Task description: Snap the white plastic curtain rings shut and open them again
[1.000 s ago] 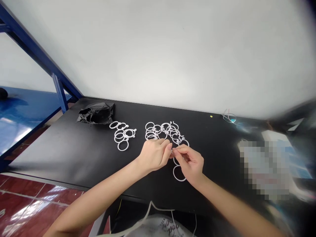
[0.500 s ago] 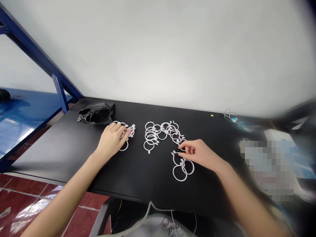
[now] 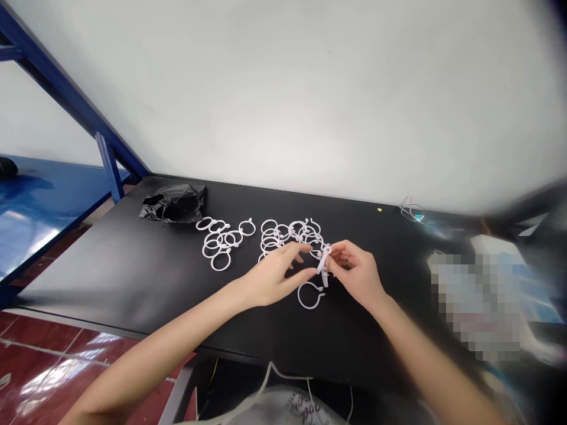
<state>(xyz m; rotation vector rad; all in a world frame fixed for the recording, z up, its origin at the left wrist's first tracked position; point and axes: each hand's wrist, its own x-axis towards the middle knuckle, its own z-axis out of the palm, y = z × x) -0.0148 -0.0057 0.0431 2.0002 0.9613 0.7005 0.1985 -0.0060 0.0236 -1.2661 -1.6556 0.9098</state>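
Observation:
My right hand (image 3: 357, 268) pinches a white plastic ring (image 3: 323, 261), seen nearly edge-on, between thumb and fingers. Another white piece hangs just below it, partly behind the fingers. My left hand (image 3: 277, 271) comes in from the left, thumb and fingers apart; its thumb tip is at the lower end of the held ring, and whether it touches cannot be told. Beneath the hands lies a loose ring with a gap and small knobbed ends (image 3: 309, 295). Behind them, an overlapping bunch of white rings (image 3: 270, 229) is partly covered by my left hand.
A separate cluster of white rings (image 3: 220, 260) lies left on the black table (image 3: 168, 283). Behind it is a torn black plastic bag (image 3: 177, 203). Clear eyeglass-like loops (image 3: 411, 212) and a blurred white package (image 3: 478, 301) are at the right. A white wall stands behind.
My left hand has left the left-hand cluster and moved right to meet my right hand. My right hand has picked up rings from the near group, leaving one on the table.

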